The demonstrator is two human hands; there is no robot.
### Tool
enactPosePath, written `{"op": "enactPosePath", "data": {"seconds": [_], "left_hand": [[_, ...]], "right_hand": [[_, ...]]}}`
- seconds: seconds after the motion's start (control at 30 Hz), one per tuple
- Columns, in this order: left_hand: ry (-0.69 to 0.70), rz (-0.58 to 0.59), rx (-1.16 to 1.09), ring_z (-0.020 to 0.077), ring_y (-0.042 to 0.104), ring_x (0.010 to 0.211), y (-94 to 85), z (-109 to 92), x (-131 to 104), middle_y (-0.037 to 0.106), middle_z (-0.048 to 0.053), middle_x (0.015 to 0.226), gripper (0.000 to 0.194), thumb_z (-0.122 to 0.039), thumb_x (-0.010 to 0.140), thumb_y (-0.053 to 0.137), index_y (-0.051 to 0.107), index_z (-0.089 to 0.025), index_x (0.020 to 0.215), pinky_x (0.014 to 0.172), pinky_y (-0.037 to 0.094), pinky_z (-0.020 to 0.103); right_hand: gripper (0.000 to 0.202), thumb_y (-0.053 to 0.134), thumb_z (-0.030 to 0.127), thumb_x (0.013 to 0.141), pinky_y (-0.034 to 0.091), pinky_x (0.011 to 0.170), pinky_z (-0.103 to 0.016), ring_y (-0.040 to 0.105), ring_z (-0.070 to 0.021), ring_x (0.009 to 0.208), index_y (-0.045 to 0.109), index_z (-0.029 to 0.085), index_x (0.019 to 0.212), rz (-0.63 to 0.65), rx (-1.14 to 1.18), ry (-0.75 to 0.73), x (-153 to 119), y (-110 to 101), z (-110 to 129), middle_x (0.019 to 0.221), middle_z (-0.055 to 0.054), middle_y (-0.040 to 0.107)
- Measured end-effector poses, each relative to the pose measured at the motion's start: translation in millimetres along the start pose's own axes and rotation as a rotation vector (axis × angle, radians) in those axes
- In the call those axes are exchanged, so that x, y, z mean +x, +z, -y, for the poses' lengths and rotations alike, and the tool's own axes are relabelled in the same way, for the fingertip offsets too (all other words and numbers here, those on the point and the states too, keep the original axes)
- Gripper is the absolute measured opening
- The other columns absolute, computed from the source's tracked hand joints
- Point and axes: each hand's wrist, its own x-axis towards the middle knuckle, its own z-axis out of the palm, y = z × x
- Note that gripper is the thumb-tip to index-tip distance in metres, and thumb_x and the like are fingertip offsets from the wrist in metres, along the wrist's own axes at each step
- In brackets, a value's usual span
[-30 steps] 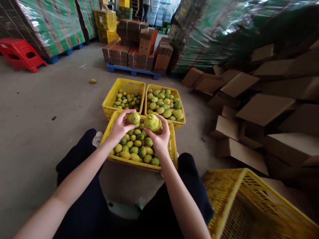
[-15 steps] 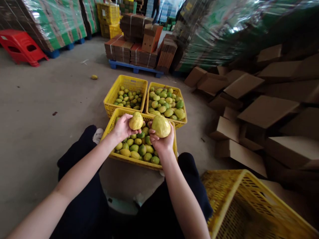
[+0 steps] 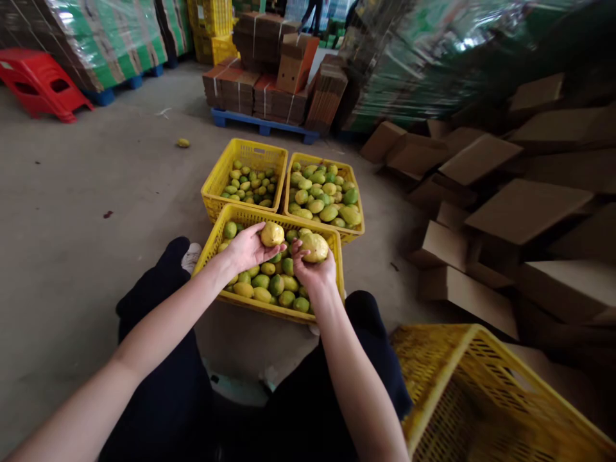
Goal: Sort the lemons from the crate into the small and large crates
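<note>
Above the front yellow crate (image 3: 264,308), my left hand (image 3: 248,249) holds a yellow lemon (image 3: 272,235) between thumb and fingers. Beside it, my right hand (image 3: 317,274) cups a larger yellow lemon (image 3: 315,248) in its palm, fingers curled around it. The two fruits are a short gap apart. Many green and yellow lemons (image 3: 261,281) fill the crate beneath, partly hidden by my hands. Directly behind stand a left crate (image 3: 214,200) of smaller fruit and a right crate (image 3: 355,233) heaped with larger ones.
A tilted yellow crate (image 3: 474,333) is close at lower right. Open cardboard boxes (image 3: 524,212) are piled along the right. Flattened cartons (image 3: 231,86) sit on a blue pallet (image 3: 264,125) ahead. A red stool (image 3: 45,83) stands at left; one loose fruit (image 3: 183,142) lies on the floor.
Both hands, still holding their lemons, have shifted slightly to the right. The right-hand lemon has been turned and sits lower in the palm. The whole view has shifted a little.
</note>
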Motion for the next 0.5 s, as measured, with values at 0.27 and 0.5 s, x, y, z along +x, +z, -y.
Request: {"op": "enactPosePath", "data": {"seconds": [0.27, 0.5], "left_hand": [[-0.035, -0.016, 0.013, 0.021, 0.069, 0.069, -5.3, -3.3, 5.1, 0.069, 0.017, 0.089, 0.039, -0.032, 0.101, 0.042, 0.056, -0.007, 0.127, 0.054, 0.057, 0.027], [0.218, 0.054, 0.118, 0.0214, 0.071, 0.089, -15.0, 3.6, 11.5, 0.07, 0.009, 0.101, 0.032, -0.006, 0.083, 0.068, 0.061, -0.017, 0.112, 0.082, 0.058, 0.037]], "right_hand": [[0.054, 0.033, 0.053, 0.095, 0.051, 0.037, -0.022, 0.064, -0.018, 0.069, 0.048, 0.017, 0.131, 0.088, -0.018, 0.014, 1.3, -5.2, 13.9, 0.093, -0.01, 0.063], [0.046, 0.051, 0.053, 0.09, 0.054, 0.048, -0.023, 0.066, -0.0194, 0.078, 0.056, 0.02, 0.121, 0.054, -0.281, -0.267, 6.6, -6.9, -4.8, 0.095, -0.008, 0.066]]}}
